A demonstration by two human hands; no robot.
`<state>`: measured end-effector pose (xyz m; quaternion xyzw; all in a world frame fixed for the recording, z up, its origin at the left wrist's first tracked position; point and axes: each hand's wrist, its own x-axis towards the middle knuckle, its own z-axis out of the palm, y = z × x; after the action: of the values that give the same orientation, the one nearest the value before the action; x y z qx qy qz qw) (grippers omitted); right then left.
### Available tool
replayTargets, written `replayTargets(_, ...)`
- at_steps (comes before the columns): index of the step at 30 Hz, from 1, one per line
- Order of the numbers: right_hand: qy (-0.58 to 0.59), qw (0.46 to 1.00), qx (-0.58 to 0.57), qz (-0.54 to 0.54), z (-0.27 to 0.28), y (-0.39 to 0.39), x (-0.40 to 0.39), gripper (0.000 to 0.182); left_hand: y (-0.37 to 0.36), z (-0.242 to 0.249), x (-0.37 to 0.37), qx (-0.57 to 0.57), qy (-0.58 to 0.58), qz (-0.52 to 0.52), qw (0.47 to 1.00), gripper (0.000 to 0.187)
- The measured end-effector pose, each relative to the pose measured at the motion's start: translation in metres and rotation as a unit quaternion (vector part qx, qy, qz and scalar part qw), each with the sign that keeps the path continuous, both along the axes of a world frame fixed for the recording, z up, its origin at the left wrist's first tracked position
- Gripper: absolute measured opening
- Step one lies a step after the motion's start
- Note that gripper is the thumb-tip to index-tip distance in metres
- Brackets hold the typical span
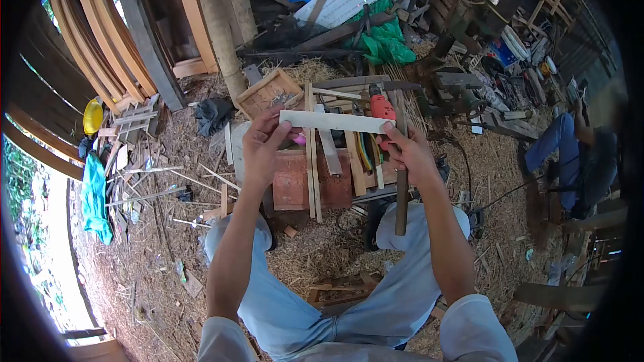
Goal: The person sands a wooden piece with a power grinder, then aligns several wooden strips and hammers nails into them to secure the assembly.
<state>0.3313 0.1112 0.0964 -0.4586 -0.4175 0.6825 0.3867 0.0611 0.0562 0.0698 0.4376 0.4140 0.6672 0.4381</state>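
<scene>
A pale, flat wooden strip (335,122) is held level in front of me, one end in each hand. At its left end, my left hand (263,144) pinches it between thumb and fingers. My right hand (410,153) grips the other end, thumb on the face. Behind the strip, a red power drill (381,104) lies on the low work surface, partly covered by strip and hand. Long thin wood sticks (312,174) and a grey flat bar (329,151) rest across a reddish-brown board (288,181). A dark stick (401,211) extends down below my right hand.
A shallow wooden tray (268,94) stands beyond my left hand. Shavings and offcuts cover the ground (154,228). Curved timber pieces (100,33) lean at the left. Another person (570,154) sits at the right. A dark cable (463,154) runs along the ground.
</scene>
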Motion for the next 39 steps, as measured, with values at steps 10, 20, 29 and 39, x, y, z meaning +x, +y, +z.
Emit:
replayTargets(10, 0.04, 0.999, 0.001, 0.008, -0.014, 0.023, 0.001, 0.022, 0.02, -0.043, 0.013, -0.1, 0.171, 0.078, 0.977, 0.03)
replayTargets(20, 0.25, 0.962, -0.109, 0.008, -0.02, 0.035, 0.003, 0.03, 0.063, -0.078, 0.066, -0.169, 0.683, 0.086, 0.705, 0.043)
replayTargets(29, 0.229, 0.971, -0.059, 0.018, -0.018, 0.028, -0.002, 0.024, 0.024, 0.023, 0.026, -0.295, 0.102, -0.054, 0.949, 0.029)
replayTargets(39, 0.383, 0.879, -0.207, 0.196, -0.023, -0.002, -0.042, 0.033, -0.003, -0.002, 0.015, -0.089, -0.24, -0.056, 0.965, 0.014)
